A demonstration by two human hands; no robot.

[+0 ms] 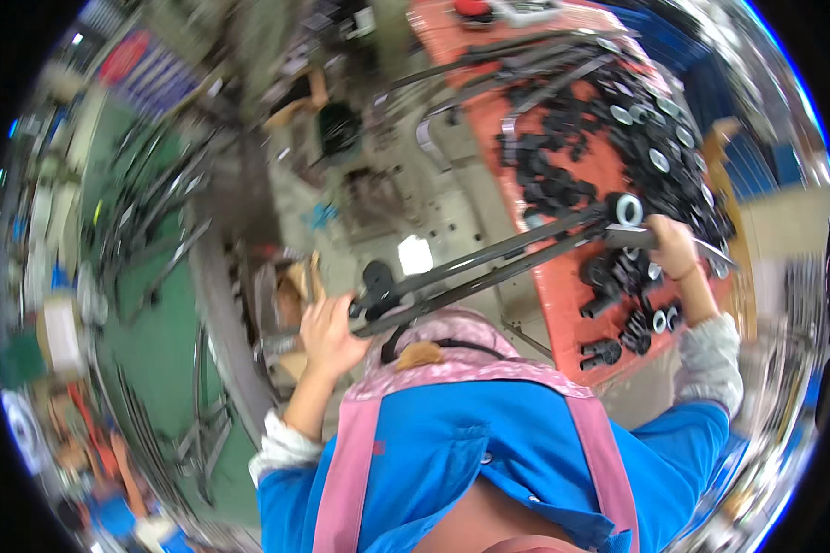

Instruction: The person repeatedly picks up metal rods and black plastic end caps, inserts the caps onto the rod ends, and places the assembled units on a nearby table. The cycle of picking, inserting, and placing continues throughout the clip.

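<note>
A dark metal frame of two long, nearly parallel bars spans the space in front of my body, slanting up to the right. My left hand is closed round its left end, beside a round black part. At the other end, my right hand grips a flat grey metal piece of the frame. A black wheel-like part with a white ring sits at that end, just left of my right hand. My fingers partly hide both ends.
On the right, an orange-red table bears many black plastic parts, white-ringed pieces and several bent metal bars. A green surface on the left carries more dark metal frames. Another person's arm shows at the lower left.
</note>
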